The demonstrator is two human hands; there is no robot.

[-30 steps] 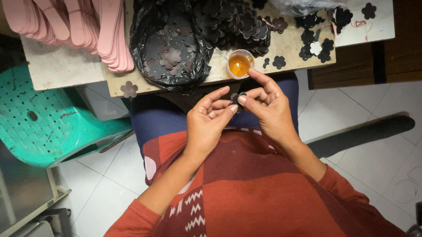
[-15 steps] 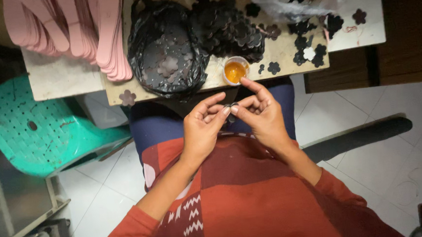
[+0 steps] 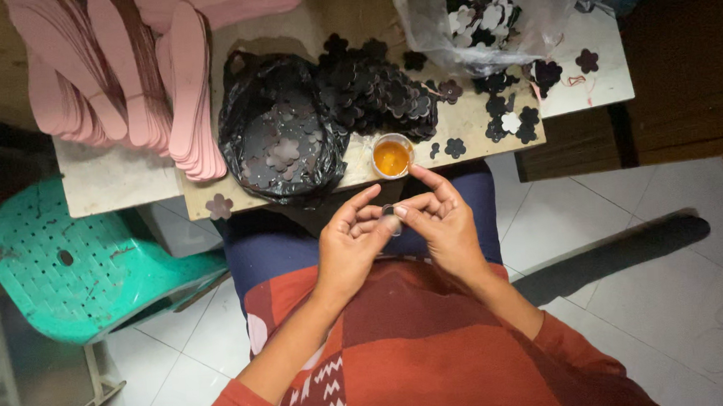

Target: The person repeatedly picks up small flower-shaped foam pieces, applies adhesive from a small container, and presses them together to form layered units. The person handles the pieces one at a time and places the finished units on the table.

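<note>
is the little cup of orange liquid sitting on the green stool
No, the small cup of orange liquid stands on the table edge just beyond the hands, while the green stool is off to the side.

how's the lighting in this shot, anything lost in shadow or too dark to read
Head view: dim, warm light; the black bag swallows its flower cutouts, and the piece between the left hand and right hand is too dark to read; the corners fall into shadow; only the orange cup stands out.

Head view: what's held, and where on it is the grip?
A small dark piece, pinched at its edges between the fingertips of the left hand and the right hand; what kind of piece cannot be told.
</note>
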